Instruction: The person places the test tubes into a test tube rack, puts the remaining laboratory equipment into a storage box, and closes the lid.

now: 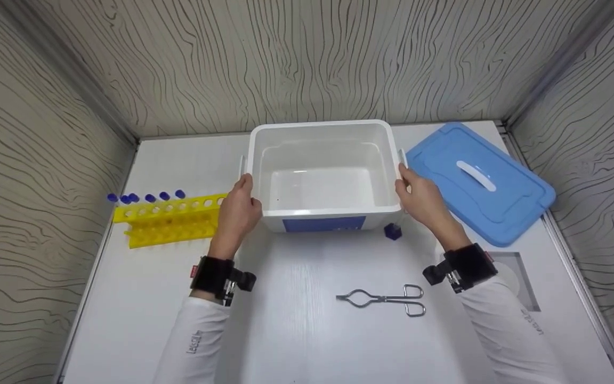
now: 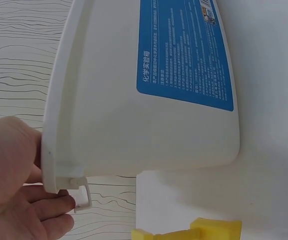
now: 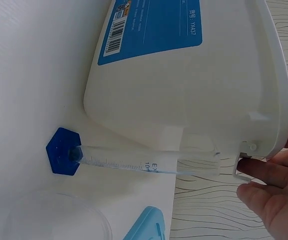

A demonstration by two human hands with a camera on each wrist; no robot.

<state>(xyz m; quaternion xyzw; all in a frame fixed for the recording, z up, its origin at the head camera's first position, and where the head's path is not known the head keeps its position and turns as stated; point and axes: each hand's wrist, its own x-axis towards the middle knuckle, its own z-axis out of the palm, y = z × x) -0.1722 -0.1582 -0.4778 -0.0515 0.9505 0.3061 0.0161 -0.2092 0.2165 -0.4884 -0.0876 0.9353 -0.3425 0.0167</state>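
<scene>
A white open-topped plastic box [image 1: 317, 152] with a blue label stands on the table, its inside bare. My left hand [image 1: 239, 210] grips its left rim, the fingers at the small white side handle [image 2: 88, 196]. On the opposite side my right hand [image 1: 421, 197] holds the right rim, with fingertips in the right handle [image 3: 237, 167]. Close by the box's front right corner stands a clear graduated cylinder [image 3: 124, 159] on a blue hexagonal base [image 1: 393, 231].
A blue lid [image 1: 499, 213] with a white handle lies at the right. Crucible tongs [image 1: 381, 300] lie in front. Left are a yellow test tube rack [image 1: 174, 237] and several small blue caps [image 1: 150, 198]. Below the lid shows a clear round dish [image 3: 59, 220]. Patterned walls enclose the table.
</scene>
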